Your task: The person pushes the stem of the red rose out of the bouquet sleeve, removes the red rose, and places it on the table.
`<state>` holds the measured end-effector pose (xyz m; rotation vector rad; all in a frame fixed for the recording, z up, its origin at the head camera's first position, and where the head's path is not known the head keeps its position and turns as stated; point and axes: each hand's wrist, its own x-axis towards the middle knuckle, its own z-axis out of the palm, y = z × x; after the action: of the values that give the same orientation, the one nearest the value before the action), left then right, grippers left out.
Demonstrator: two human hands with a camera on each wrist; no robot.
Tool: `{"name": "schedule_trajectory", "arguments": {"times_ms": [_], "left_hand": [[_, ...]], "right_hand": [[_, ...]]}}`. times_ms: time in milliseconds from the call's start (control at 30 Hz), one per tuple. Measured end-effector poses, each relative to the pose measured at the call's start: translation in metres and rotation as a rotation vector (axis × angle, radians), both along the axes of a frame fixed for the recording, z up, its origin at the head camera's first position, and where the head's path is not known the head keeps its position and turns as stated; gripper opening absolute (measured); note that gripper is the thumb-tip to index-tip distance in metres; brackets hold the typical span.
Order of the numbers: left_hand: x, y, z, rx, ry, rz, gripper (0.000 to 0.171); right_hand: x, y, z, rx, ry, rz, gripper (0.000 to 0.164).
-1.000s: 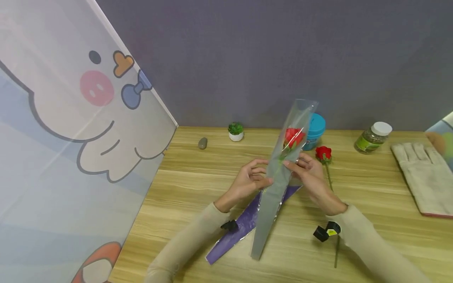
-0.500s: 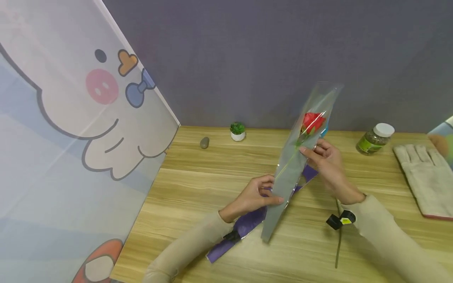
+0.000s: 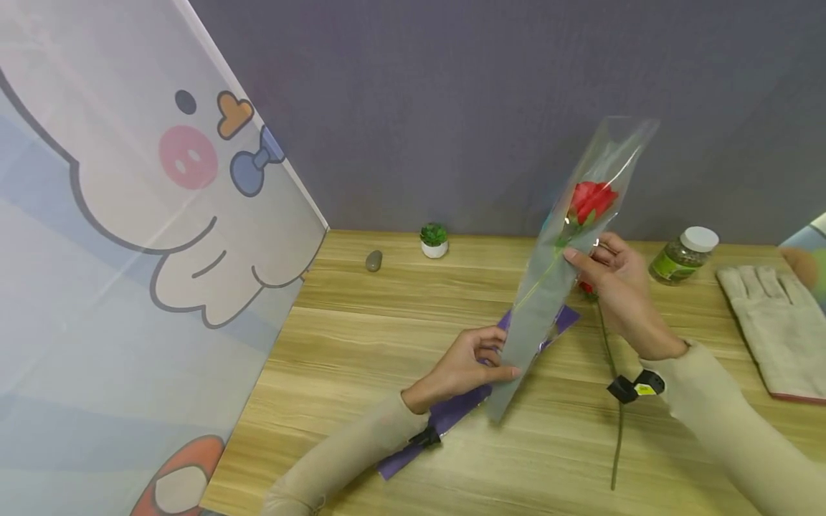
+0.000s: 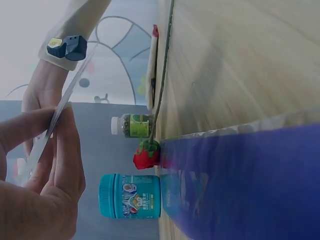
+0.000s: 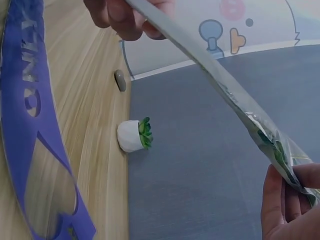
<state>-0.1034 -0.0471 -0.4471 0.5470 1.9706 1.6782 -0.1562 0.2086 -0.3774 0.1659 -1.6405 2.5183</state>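
At lower centre, a purple sleeve (image 3: 458, 411) is lying on the table (image 3: 342, 358). Just above it, my left hand (image 3: 463, 364) is pinching the lower part of 1 grey-backed clear sleeve (image 3: 538, 315), which is slanting toward the upper right, holding 1 red rose (image 3: 591, 202). Right of centre, my right hand (image 3: 618, 287) is pinching its edge below the bloom.

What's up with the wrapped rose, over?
Left hand pinches grey sleeve low, right hand higher. Red rose inside. Purple wrapper lies beneath, apparently not blocking.
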Motion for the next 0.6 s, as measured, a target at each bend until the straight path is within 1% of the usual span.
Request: {"name": "schedule_trajectory", "arguments": {"times_ms": [167,300,400,600], "left_hand": [[0.0027,0.0017,0.0025,0.026,-0.008,-0.022,0.041],[0.0046,0.0034,0.0025,0.067,-0.025,-0.02,0.04],[0.0059,0.004,0.0021,0.073,-0.033,-0.012,0.039],[0.0072,0.0049,0.0007,0.073,-0.035,-0.007,0.041]], "right_hand": [[0.002,-0.0001,0.0,0.042,0.005,-0.002,0.026],[0.0033,0.0003,-0.0008,0.056,0.015,-0.012,0.024],[0.0041,0.0007,-0.0012,0.071,0.016,-0.023,0.024],[0.0064,0.0012,-0.0013,0.114,-0.012,-0.046,0.027]]}}
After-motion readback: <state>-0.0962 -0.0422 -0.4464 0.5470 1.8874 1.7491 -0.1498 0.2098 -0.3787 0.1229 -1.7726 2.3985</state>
